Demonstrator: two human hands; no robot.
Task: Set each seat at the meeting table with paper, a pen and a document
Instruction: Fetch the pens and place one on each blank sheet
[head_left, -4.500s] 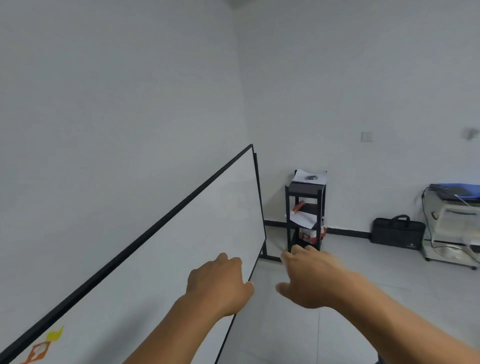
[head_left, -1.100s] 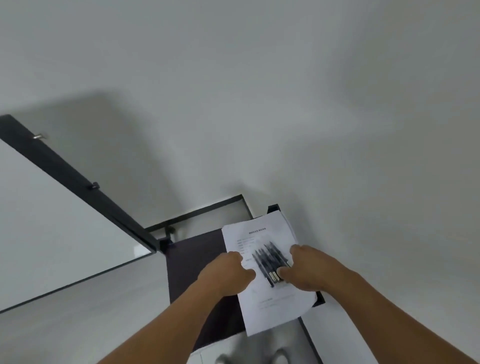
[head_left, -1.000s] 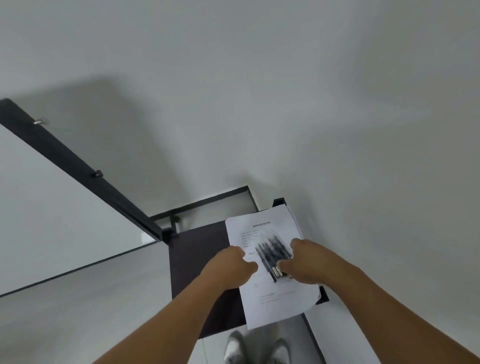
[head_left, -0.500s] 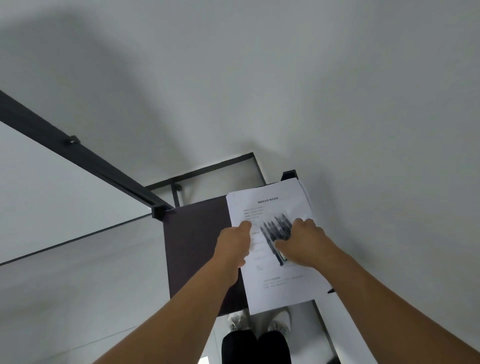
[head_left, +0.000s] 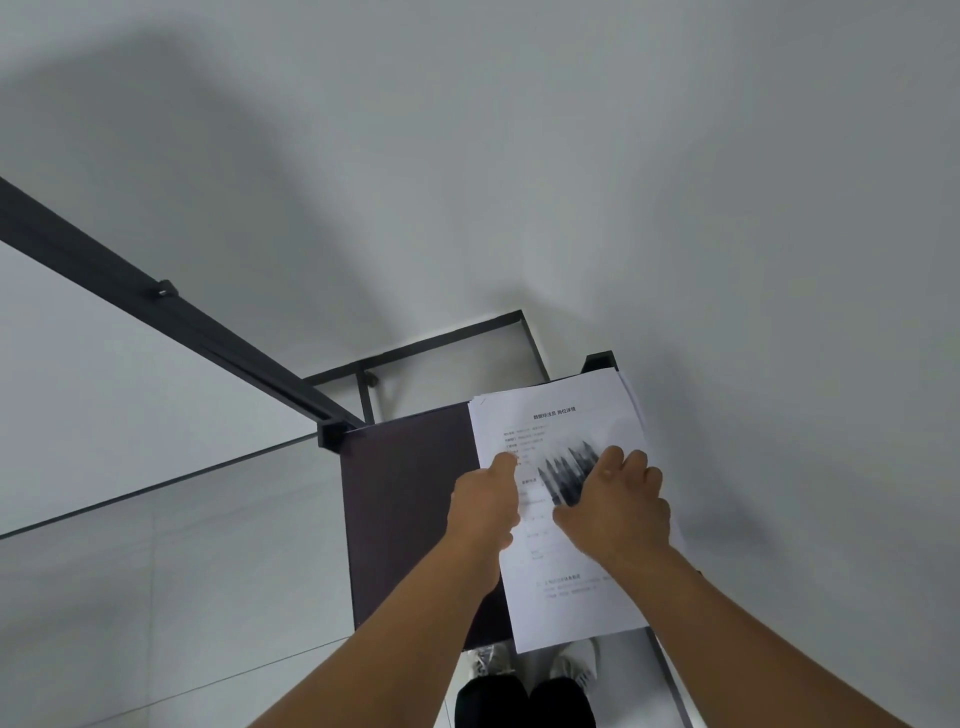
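Right hand (head_left: 615, 506) further over pens (head_left: 563, 470)

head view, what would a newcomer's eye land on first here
First, the two hands over the white paper on the dark shelf top: the right hand rests on a fan of dark pens, the left hand touches the sheet beside them. Next, the whiteboard's black frame cutting across the left.

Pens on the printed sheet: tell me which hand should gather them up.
Right. The right hand already lies over the lower ends of the pens, fingers spread across them. The left hand sits beside them, its fingertips on the printed sheet, better placed to steady the paper.
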